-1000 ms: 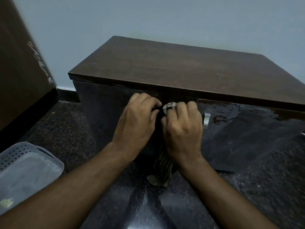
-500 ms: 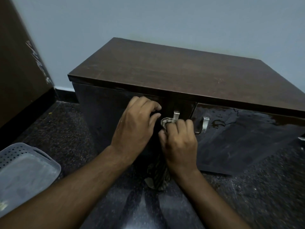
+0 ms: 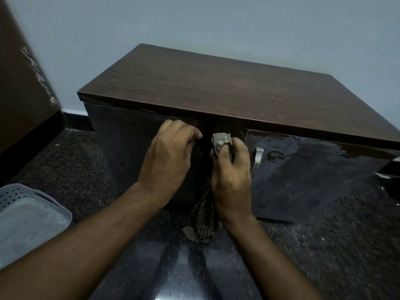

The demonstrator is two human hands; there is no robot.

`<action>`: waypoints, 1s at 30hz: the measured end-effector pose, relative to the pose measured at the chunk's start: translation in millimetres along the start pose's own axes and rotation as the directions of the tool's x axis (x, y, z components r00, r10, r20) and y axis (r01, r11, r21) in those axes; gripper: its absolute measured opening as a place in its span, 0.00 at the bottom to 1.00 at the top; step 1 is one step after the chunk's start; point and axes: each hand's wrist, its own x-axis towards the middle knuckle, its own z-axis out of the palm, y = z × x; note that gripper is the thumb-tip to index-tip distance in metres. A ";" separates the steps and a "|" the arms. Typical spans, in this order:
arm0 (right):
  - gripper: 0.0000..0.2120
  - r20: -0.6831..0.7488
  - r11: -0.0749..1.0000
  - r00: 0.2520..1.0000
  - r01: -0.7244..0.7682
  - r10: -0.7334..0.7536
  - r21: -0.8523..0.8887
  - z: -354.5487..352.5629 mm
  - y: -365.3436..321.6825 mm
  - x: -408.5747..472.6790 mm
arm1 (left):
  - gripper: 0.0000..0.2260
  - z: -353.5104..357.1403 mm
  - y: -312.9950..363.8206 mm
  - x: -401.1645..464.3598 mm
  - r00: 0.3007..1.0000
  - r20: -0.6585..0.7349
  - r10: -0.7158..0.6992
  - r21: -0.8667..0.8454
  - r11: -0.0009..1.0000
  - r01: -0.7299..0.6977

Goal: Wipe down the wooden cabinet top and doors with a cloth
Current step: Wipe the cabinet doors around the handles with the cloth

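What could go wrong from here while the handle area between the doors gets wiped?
1. The cloth tail dangles to the floor and may drag grit onto the doors.
2. The right door stands ajar; a push from the right hand might swing it.
3. The left hand curls at the left door edge, so its fingers could get pinched.

Both forearms reached forward. The left hand (image 3: 167,158) had curled fingers; the right hand (image 3: 231,176) gripped a bunched cloth (image 3: 221,141).

perforated plastic bin (image 3: 26,217), dark speckled floor (image 3: 337,245), pale wall (image 3: 216,24)
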 end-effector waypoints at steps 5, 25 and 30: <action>0.10 -0.024 0.998 0.999 -0.039 0.040 0.054 -5.9 -2.8 0.8 | 0.06 -2.9 -3.3 1.9 1.000 -0.008 0.023 0.025 0.999 -0.022; 0.04 -0.006 0.899 0.944 0.313 -0.331 -0.307 25.5 4.1 -24.9 | 0.07 -7.5 -7.6 -4.8 0.999 0.040 -0.026 0.057 0.998 0.023; 0.02 -0.051 0.902 0.965 0.223 -0.259 -0.369 24.7 2.8 -33.3 | 0.06 -5.9 -9.8 -5.3 0.999 0.036 -0.034 0.061 0.998 0.031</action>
